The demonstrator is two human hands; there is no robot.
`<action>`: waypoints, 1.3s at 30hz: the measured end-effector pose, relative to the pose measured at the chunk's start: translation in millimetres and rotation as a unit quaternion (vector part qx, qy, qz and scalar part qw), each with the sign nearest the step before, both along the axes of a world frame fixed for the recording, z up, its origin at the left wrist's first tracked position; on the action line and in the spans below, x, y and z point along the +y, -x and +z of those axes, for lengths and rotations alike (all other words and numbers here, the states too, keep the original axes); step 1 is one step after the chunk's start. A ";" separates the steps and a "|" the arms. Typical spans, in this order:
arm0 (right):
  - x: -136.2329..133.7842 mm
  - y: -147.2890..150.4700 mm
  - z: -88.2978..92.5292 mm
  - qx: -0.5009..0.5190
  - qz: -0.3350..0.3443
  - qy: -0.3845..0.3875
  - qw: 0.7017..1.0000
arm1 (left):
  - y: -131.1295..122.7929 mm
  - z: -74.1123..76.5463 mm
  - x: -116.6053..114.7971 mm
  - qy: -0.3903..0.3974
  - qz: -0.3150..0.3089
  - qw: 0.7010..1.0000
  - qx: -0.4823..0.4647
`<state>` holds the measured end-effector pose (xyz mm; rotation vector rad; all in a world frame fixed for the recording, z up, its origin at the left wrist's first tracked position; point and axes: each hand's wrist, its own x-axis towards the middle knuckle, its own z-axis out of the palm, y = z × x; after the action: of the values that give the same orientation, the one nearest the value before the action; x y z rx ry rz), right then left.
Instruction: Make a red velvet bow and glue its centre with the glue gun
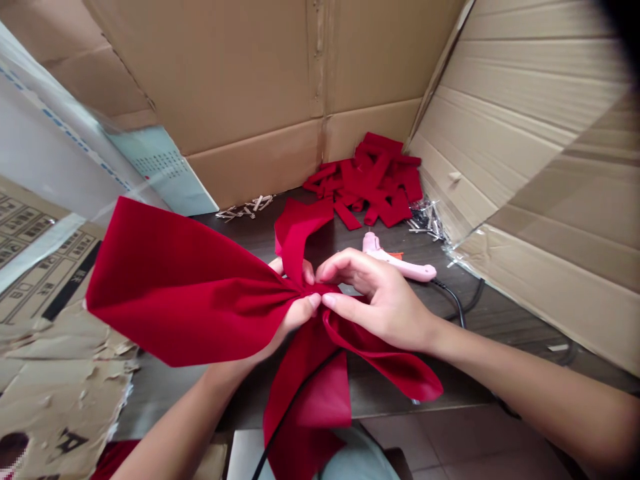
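Observation:
A large red velvet bow (190, 287) fills the middle of the view, with wide loops spreading left and up and tails hanging toward me. My left hand (295, 313) grips its pinched centre from the left, partly hidden behind the left loop. My right hand (373, 300) pinches the same gathered centre between thumb and fingers. Just beyond my right hand lies a pink hot glue gun (395, 257), not touching it, with a black power cord (457, 303) trailing from it. A pile of cut red fabric strips (373, 180) lies farther back.
Cardboard walls (250, 87) stand behind and to the right of the dark wooden table (425, 363). Small wooden pieces (245, 209) and crumpled clear plastic (425, 220) lie along the back. Torn cardboard (60, 387) sits at the left, and a tiled floor (450, 440) shows below the table edge.

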<state>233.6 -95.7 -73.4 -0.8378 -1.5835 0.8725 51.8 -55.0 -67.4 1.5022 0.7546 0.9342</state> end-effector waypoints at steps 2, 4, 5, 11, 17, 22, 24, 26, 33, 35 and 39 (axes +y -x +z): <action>0.3 0.9 0.4 0.015 0.005 0.012 1.000 | -0.5 -0.4 0.7 -0.028 0.004 1.000 0.005; 0.9 1.4 0.2 0.032 0.013 0.024 0.999 | -0.5 -0.1 1.1 -0.051 0.000 0.999 0.012; 1.2 1.7 0.1 0.040 0.017 0.030 0.999 | -0.4 0.2 1.1 -0.058 -0.004 0.998 0.015; 2.4 3.4 -0.4 0.067 0.019 0.051 0.996 | -0.2 0.6 1.2 -0.079 -0.007 0.997 0.025; 2.7 3.9 -1.8 0.089 0.042 0.067 0.993 | -1.2 -2.8 3.6 -0.065 -0.012 0.997 0.030; 2.3 5.6 -3.4 0.097 0.042 0.064 0.992 | -2.6 -4.9 4.2 -0.055 -0.011 0.998 0.016; 2.4 5.9 -3.8 0.095 0.039 0.069 0.992 | -3.1 -3.0 3.2 -0.061 -0.008 0.998 0.017; 2.8 5.5 -4.1 0.089 0.037 0.071 0.993 | -3.3 0.3 1.7 -0.076 0.005 0.997 0.027; 4.2 2.1 -3.5 0.085 0.038 0.082 0.992 | -1.6 0.6 -0.1 -0.067 -0.003 0.997 0.041; 4.7 2.1 -3.4 0.096 0.048 0.096 0.990 | -0.9 -3.1 1.1 -0.055 -0.023 0.998 0.035; 5.5 2.8 -3.5 0.119 0.059 0.106 0.985 | 0.0 -7.2 2.4 -0.060 -0.025 0.997 0.034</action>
<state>230.8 -90.2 -77.0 -0.7602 -1.3573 1.1974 51.8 -52.6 -74.6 1.6574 0.7168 0.9073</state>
